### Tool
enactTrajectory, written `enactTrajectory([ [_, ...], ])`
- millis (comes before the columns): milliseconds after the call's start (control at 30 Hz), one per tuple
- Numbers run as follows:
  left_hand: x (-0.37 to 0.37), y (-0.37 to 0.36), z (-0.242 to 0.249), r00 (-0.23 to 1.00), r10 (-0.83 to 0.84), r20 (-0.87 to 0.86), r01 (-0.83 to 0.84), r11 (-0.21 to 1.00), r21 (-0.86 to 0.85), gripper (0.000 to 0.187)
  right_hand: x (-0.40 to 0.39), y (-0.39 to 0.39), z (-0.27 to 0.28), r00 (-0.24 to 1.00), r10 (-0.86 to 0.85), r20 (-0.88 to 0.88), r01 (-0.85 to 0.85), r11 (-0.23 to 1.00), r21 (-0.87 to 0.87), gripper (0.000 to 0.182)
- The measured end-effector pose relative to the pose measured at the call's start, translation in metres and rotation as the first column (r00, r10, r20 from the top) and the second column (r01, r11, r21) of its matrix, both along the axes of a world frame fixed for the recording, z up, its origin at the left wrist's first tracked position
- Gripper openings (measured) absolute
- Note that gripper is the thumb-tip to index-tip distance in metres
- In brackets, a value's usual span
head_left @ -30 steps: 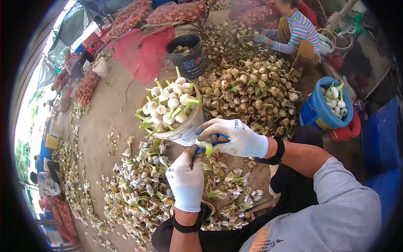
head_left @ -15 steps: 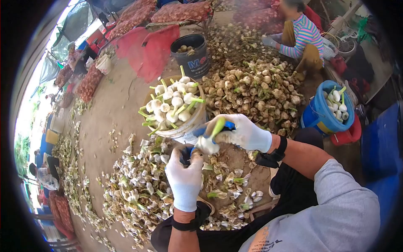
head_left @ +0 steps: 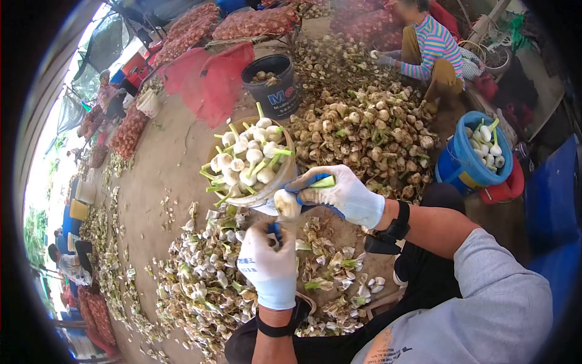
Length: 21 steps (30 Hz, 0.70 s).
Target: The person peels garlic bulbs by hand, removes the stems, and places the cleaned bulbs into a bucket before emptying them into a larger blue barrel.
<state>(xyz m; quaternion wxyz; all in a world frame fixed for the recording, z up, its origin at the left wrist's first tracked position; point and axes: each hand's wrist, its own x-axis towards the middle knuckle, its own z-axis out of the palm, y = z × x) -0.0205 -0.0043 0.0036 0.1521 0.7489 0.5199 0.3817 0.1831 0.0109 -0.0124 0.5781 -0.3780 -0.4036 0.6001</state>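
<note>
A garlic bulb [head_left: 286,203] with a cut green stem is gripped in my right hand [head_left: 345,193], its stem lying along the fingers and its rounded end toward the left. Both hands wear white gloves with blue palms. Just below the bulb is my left hand [head_left: 267,258], thumb and fingers curled together; what they hold, if anything, is hidden. Right behind the bulb stands a pale bucket [head_left: 286,168] heaped with clean white garlic bulbs [head_left: 248,155]. Garlic peels [head_left: 206,273] lie in a pile on the ground beneath and left of my hands.
A large heap of unpeeled garlic [head_left: 370,127] lies ahead. At right stands a blue bucket [head_left: 450,162] with peeled bulbs; a black bucket [head_left: 280,100] is behind the pale one. A person in a striped top [head_left: 436,45] crouches beyond the heap. Red mesh sacks [head_left: 257,23] lie at the back.
The garlic bulb has turned in my right hand, its stem swinging from upright to pointing right. My left hand has dropped slightly away below it. The crouching person's hand now holds a small pale thing.
</note>
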Motion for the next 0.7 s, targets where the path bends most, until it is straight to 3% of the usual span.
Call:
enactTrajectory([
  [33, -0.002, 0.005, 0.001, 0.996, 0.079, 0.043, -0.08, 0.996, 0.027, 0.018, 0.004, 0.0, 0.006, 0.995, -0.019, 0.097, 0.014, 0.999, 0.05, 0.022],
  [100, -0.015, 0.019, 0.006, 0.972, 0.22, 0.082, -0.225, 0.973, 0.058, 0.013, 0.011, 0.003, -0.001, 0.995, -0.008, 0.101, 0.0, 0.997, 0.078, 0.02],
  [133, -0.02, 0.023, 0.014, 0.944, 0.277, 0.177, -0.279, 0.96, -0.014, 0.013, 0.015, 0.004, -0.005, 0.995, 0.002, 0.104, -0.013, 0.994, 0.104, 0.019],
  [200, -0.033, 0.031, 0.016, 0.92, 0.345, 0.185, -0.323, 0.936, -0.139, 0.013, 0.019, 0.002, -0.007, 0.994, 0.015, 0.108, -0.031, 0.99, 0.139, 0.02],
  [267, -0.046, 0.029, 0.003, 0.941, 0.242, -0.236, -0.264, 0.963, -0.062, 0.018, 0.023, 0.001, -0.003, 0.996, 0.085, -0.016, -0.083, 0.993, 0.084, 0.023],
  [300, -0.05, 0.027, -0.01, 0.892, 0.152, -0.426, -0.207, 0.975, -0.086, 0.022, 0.024, 0.001, -0.003, 0.996, 0.087, -0.012, -0.085, 0.993, 0.082, 0.023],
  [333, -0.053, 0.025, -0.023, 0.801, 0.055, -0.596, -0.155, 0.981, -0.119, 0.027, 0.025, 0.002, -0.003, 0.986, 0.116, -0.116, -0.113, 0.993, 0.032, 0.024],
  [367, -0.056, 0.021, -0.039, 0.729, -0.053, -0.683, -0.086, 0.982, -0.168, 0.033, 0.026, 0.003, -0.002, 0.966, 0.137, -0.218, -0.144, 0.989, -0.014, 0.026],
  [400, -0.057, 0.018, -0.045, 0.648, -0.251, -0.719, 0.004, 0.945, -0.326, 0.031, 0.027, 0.004, -0.004, 0.967, 0.139, -0.212, -0.145, 0.989, -0.014, 0.026],
  [467, -0.048, 0.006, -0.022, 0.691, -0.495, -0.527, 0.149, 0.811, -0.566, 0.033, 0.024, 0.008, -0.01, 0.976, 0.123, -0.182, -0.132, 0.99, -0.039, 0.028],
  [500, -0.047, 0.005, -0.018, 0.696, -0.489, -0.525, 0.143, 0.812, -0.566, 0.033, 0.021, 0.009, -0.011, 0.975, 0.132, -0.18, -0.141, 0.989, -0.04, 0.028],
  [567, -0.046, 0.007, -0.008, 0.912, -0.399, -0.093, 0.278, 0.771, -0.572, 0.054, 0.014, 0.011, -0.015, 0.988, 0.155, 0.003, -0.155, 0.988, -0.006, 0.025],
  [600, -0.043, 0.011, 0.004, 0.929, -0.348, -0.122, 0.234, 0.812, -0.534, 0.059, 0.009, 0.011, -0.015, 0.986, 0.166, -0.001, -0.166, 0.986, -0.006, 0.025],
  [667, -0.039, 0.014, 0.004, 0.982, -0.181, 0.05, 0.184, 0.876, -0.447, 0.062, 0.0, 0.01, -0.012, 0.942, 0.183, 0.281, -0.211, 0.975, 0.074, 0.023],
  [700, -0.036, 0.013, 0.008, 0.99, -0.138, 0.017, 0.129, 0.871, -0.474, 0.057, -0.008, 0.01, -0.016, 0.943, 0.195, 0.27, -0.227, 0.969, 0.092, 0.022],
])
